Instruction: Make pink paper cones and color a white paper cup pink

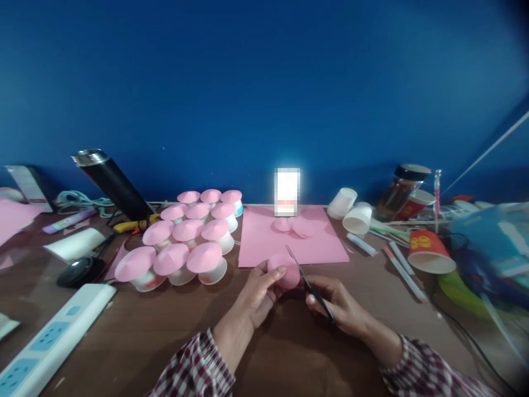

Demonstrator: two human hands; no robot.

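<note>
Pinched between the thumb and fingers of my left hand [262, 289] is a round pink paper disc [291, 274]. My right hand [336, 306] grips a pair of scissors [314, 296] by its black handles, blades pointing up and away beside the disc's right edge. Whether the blades touch the paper I cannot tell. Just beyond both hands lies a stack of pink paper sheets [258, 245], with several loose pink discs [303, 227] on its far half. To the left stand rows of white paper cups topped with shallow pink paper cones [205, 257].
A white power strip [61, 331] lies front left. A black flask [119, 184] leans behind the cups. White cups [357, 218], markers [405, 274], a red paper cup [430, 253] and a dark-lidded bottle [400, 190] crowd the right. A bright, blurred upright rectangle [286, 190] stands at the blue wall.
</note>
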